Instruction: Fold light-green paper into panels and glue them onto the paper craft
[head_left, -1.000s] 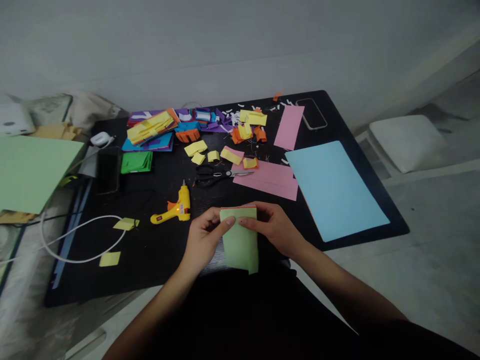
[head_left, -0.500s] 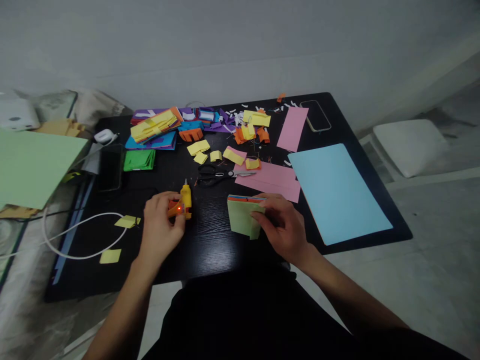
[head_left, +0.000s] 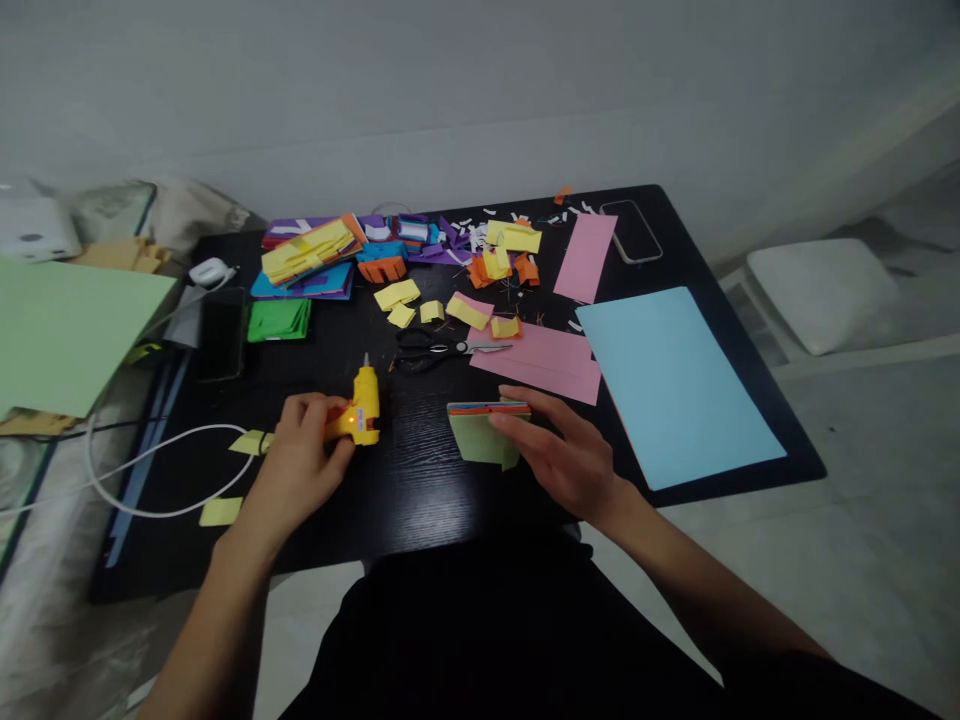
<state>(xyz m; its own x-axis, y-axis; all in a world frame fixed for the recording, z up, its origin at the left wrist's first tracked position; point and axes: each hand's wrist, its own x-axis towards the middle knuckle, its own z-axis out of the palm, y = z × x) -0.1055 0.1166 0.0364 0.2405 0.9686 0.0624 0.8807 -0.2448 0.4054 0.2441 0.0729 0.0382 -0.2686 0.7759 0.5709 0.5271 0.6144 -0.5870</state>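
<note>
A yellow glue gun (head_left: 365, 405) with an orange light lies at the left middle of the black table, nozzle pointing away from me. My left hand (head_left: 304, 455) is closed on its handle end. On the right, my right hand (head_left: 559, 445) pinches a folded stack of coloured paper (head_left: 480, 436), light green on the near face, with blue and orange edges on top. Black scissors (head_left: 427, 352) lie beyond, their blades over a pink sheet (head_left: 540, 362). Small folded yellow pieces (head_left: 432, 312) are scattered behind them.
A light blue sheet (head_left: 675, 390) covers the table's right part. Phones (head_left: 222, 335) lie at left and far right. Stacked coloured strips (head_left: 311, 252) and paper scraps line the back. A white cable (head_left: 169, 512) loops at left, beside yellow slips (head_left: 221, 512). A white stool (head_left: 821, 290) stands right.
My left hand has shifted left and nearer to me on the glue gun, which now shows more of its body. The paper stack has tilted and moved slightly left in my right hand.
</note>
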